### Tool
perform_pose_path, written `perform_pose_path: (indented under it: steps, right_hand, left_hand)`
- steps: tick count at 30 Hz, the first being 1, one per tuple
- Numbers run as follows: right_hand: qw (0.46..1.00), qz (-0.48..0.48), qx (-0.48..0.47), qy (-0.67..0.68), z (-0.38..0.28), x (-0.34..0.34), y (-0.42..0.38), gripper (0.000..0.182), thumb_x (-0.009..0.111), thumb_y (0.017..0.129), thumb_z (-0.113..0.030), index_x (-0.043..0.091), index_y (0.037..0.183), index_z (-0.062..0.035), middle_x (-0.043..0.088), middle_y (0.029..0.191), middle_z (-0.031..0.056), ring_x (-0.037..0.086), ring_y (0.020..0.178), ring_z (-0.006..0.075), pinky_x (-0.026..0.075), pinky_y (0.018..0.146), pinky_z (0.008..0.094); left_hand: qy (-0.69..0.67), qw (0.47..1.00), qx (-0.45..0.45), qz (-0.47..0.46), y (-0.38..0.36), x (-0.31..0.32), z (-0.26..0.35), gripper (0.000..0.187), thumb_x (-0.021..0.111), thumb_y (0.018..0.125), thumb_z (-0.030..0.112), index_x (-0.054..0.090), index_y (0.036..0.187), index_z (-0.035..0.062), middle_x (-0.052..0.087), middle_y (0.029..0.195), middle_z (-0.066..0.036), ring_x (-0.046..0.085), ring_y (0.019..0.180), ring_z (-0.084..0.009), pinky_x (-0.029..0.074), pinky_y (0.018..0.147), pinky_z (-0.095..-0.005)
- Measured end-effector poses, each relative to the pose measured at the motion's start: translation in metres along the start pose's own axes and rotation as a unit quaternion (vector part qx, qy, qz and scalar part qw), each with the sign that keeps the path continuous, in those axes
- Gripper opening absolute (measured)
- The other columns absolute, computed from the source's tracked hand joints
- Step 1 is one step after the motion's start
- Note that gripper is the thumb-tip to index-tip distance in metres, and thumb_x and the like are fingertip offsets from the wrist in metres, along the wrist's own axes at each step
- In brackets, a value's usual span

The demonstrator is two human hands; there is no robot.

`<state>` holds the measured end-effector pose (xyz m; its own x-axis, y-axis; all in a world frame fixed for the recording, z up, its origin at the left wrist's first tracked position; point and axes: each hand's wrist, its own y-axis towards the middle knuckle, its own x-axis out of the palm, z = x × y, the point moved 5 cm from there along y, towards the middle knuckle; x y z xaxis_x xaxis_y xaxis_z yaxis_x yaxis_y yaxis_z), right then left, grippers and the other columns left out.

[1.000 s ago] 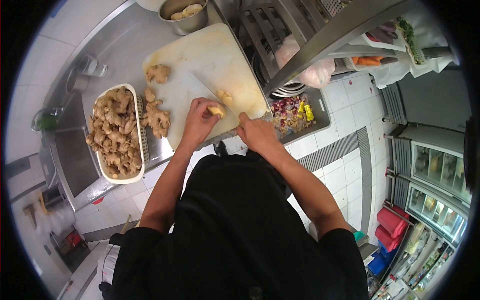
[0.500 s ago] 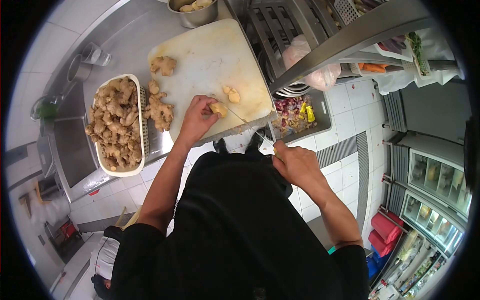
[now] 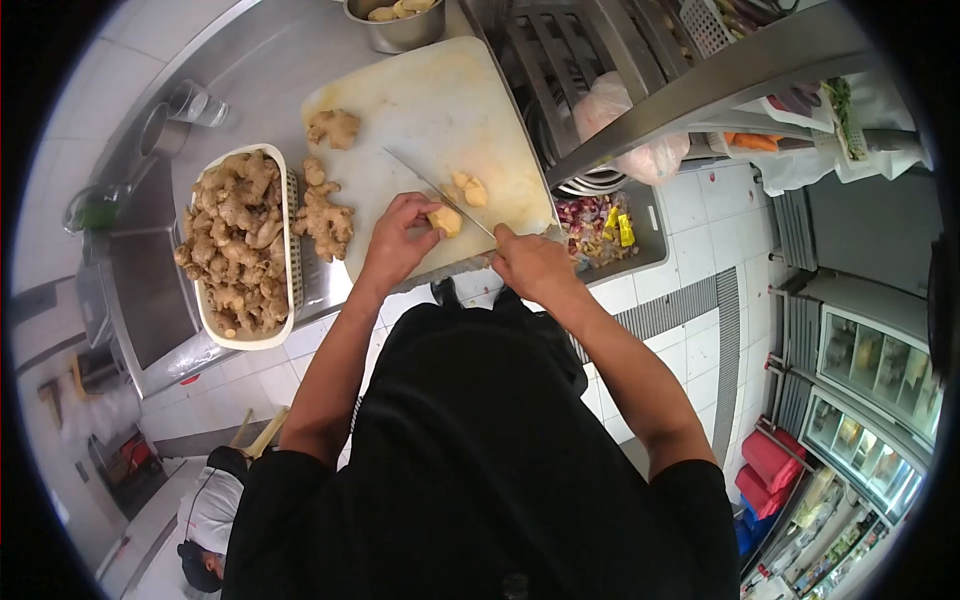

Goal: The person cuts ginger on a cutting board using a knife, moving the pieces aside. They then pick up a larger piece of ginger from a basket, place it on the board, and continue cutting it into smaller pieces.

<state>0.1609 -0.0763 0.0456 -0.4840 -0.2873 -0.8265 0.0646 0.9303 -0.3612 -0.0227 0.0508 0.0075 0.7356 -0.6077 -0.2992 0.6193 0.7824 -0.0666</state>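
My left hand (image 3: 398,238) pins a peeled yellow piece of ginger (image 3: 446,221) to the white cutting board (image 3: 420,100), near its front edge. My right hand (image 3: 532,264) grips the handle of a knife (image 3: 440,192), whose blade lies across the board and against the held piece. A second peeled piece (image 3: 469,188) rests just beyond the blade. Unpeeled ginger roots (image 3: 322,215) lie on the board's left side, with one more (image 3: 333,127) farther back.
A white basket (image 3: 288,245) heaped with ginger stands left of the board on the steel counter. A metal bowl (image 3: 395,22) with peeled pieces sits behind the board. A tray of scraps (image 3: 600,222) lies low at right. A person (image 3: 205,520) crouches at lower left.
My right hand, which had drawn back off the board toward my body, has returned to the board's front edge, and the knife blade lies against the held ginger again.
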Motion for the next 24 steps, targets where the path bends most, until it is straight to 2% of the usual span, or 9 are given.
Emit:
perform_pose_path:
  steps: [2,7,11,14,16,24]
  right_hand:
    - [1.000,0.019,-0.010,0.006,-0.001,0.004,-0.001,0.028,0.063,0.096,-0.025,0.056,0.112,-0.0040,0.073,0.088,0.0198,0.072,0.090,0.0409,0.055,0.078,0.0547]
    - [0.998,0.040,0.022,0.031,-0.001,-0.007,-0.026,0.028,0.063,0.096,-0.026,0.056,0.111,-0.0039,0.072,0.082,0.0214,0.071,0.083,0.0432,0.055,0.075,0.0549]
    - [0.999,0.011,0.039,0.028,0.007,-0.033,-0.058,0.027,0.064,0.096,-0.027,0.057,0.110,-0.0045,0.072,0.082,0.0223,0.071,0.082,0.0439,0.054,0.074,0.0555]
    - [0.999,-0.002,0.032,0.026,0.010,-0.046,-0.077,0.027,0.064,0.097,-0.028,0.055,0.109,-0.0060,0.070,0.080,0.0232,0.069,0.082,0.0466,0.051,0.073,0.0591]
    - [0.998,-0.039,0.044,-0.007,0.006,-0.055,-0.088,0.025,0.064,0.097,-0.028,0.057,0.108,-0.0060,0.072,0.080,0.0205,0.071,0.081,0.0426,0.054,0.073,0.0552]
    - [0.994,-0.075,0.042,-0.067,-0.006,-0.079,-0.107,0.022,0.064,0.096,-0.024,0.058,0.107,-0.0063,0.072,0.077,0.0166,0.073,0.079,0.0378,0.055,0.072,0.0527]
  left_hand:
    - [0.035,0.999,0.026,-0.001,-0.004,-0.001,0.002,0.038,0.079,0.084,0.001,0.069,0.121,0.0016,0.061,0.127,-0.010,0.066,0.112,-0.0234,0.057,0.096,-0.0322]
    - [0.048,0.998,0.031,-0.003,-0.008,-0.006,0.008,0.036,0.079,0.084,0.002,0.068,0.118,0.0016,0.062,0.128,-0.011,0.067,0.110,-0.0244,0.057,0.098,-0.0338]
    - [0.028,0.999,0.017,0.005,-0.004,-0.005,0.008,0.034,0.080,0.084,0.004,0.068,0.115,0.0014,0.062,0.124,-0.011,0.067,0.106,-0.0237,0.057,0.095,-0.0345]
    - [0.028,1.000,-0.001,0.007,-0.001,-0.004,-0.001,0.034,0.081,0.084,0.005,0.068,0.114,0.0014,0.063,0.122,-0.011,0.068,0.102,-0.0232,0.057,0.092,-0.0339]
    - [0.035,0.999,0.004,0.010,0.000,-0.004,-0.001,0.034,0.082,0.084,0.006,0.068,0.114,0.0014,0.063,0.122,-0.010,0.068,0.101,-0.0232,0.057,0.092,-0.0337]
    - [0.043,0.999,-0.005,0.022,-0.001,-0.003,0.007,0.034,0.083,0.083,0.007,0.068,0.113,0.0010,0.065,0.116,-0.010,0.069,0.098,-0.0229,0.057,0.090,-0.0337]
